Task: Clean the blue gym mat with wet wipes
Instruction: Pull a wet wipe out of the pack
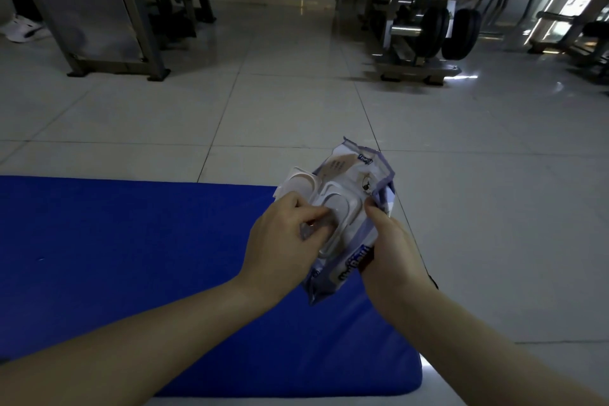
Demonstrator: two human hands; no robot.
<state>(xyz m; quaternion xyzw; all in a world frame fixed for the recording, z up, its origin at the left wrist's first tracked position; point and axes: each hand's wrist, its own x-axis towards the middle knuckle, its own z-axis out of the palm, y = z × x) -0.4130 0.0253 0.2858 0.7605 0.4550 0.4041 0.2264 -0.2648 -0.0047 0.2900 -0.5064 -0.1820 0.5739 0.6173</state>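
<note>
Wet-wipes pack [356, 175]: held in the air over the right end of the blue gym mat [131, 257], tilted, printed face toward the camera.
Right hand [392, 250]: grips the pack's right side, thumb on the front face and the fingers hidden behind it.
Left hand [283, 231]: fingers curled, tips pinching at the dispenser opening [342, 208]. It cannot be told whether a wipe is already between them.
Flip lid [298, 186]: swung open to the left and standing off the pack.
Pack handling: judged light. The soft film wrapper creases under the grip, and only the plastic dispenser frame looks stiff.
Hold point, pack: take it by the side edge beside the frame, as the right hand does, so the film does not fold while a wipe is drawn.
Wipe handling: probably thin, limp and damp. Pinch a single corner at the opening and pull straight out, otherwise several sheets may follow.
Mat handling: lies flat on the tiled floor [296, 109]. It looks padded and slightly yielding, so wipe it with a flat palm.
</note>
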